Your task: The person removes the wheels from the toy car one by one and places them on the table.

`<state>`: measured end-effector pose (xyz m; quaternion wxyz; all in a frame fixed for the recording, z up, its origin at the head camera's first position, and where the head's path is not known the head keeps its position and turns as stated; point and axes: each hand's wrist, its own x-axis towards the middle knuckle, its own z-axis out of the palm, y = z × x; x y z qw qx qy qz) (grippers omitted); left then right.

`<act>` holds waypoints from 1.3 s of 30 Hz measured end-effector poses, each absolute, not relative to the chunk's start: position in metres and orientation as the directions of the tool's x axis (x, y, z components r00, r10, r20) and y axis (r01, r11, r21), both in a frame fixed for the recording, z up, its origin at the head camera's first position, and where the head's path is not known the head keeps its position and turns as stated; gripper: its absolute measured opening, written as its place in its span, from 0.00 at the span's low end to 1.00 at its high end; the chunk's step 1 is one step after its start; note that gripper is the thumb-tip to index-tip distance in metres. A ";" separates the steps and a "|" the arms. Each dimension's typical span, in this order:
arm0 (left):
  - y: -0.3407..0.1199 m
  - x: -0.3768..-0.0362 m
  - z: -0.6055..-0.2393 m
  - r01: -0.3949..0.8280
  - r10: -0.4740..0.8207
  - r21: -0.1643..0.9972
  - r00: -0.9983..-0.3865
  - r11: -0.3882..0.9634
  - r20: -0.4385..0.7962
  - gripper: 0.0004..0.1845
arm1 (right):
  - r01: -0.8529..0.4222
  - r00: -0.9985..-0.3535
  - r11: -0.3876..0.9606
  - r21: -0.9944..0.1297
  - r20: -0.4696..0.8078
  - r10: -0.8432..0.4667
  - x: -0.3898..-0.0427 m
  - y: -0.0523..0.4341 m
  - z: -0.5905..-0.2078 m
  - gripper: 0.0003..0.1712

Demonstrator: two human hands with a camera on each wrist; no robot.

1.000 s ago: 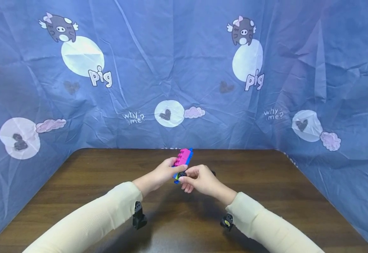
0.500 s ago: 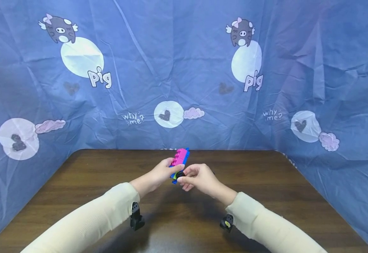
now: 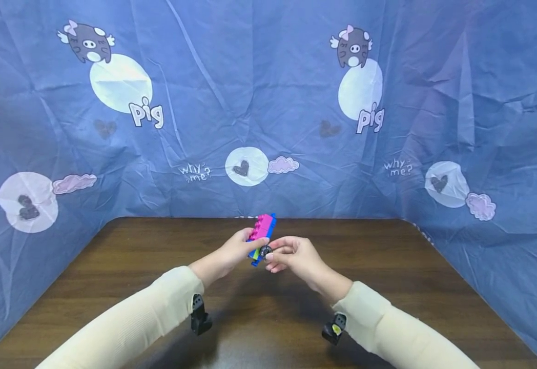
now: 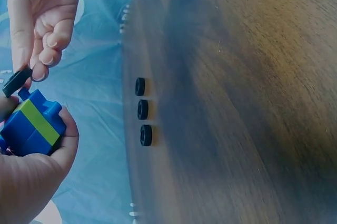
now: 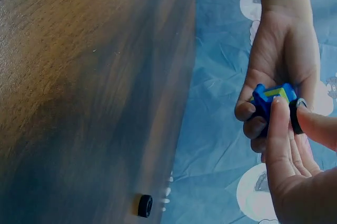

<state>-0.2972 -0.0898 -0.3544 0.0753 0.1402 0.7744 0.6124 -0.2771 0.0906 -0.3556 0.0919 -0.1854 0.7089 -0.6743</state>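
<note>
Mid-table, left hand grips block toy, right hand pinches wheel (clear of edges).

A dark brown wood-grain worktop is enclosed at the back and on both sides by a creased blue cloth backdrop. The cloth is printed with winged grey cartoon pigs above white circles, the word "pig", pale circles holding dark hearts, small pink clouds and the words "why me?". Three small black wheels stand in a row on the worktop near its far edge.
</note>
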 end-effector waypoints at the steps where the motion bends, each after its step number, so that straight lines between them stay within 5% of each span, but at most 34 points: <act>1: -0.089 -0.297 -0.354 0.118 0.302 0.970 -0.952 0.214 0.049 0.22 | -0.138 -0.918 0.019 -0.990 0.121 -0.377 -0.277 0.092 -0.355 0.16; 39: -0.096 -0.293 -0.376 -0.039 0.250 0.981 -0.964 0.190 -0.087 0.21 | 0.045 -0.999 0.010 -0.999 -0.045 -0.030 -0.330 0.168 -0.363 0.23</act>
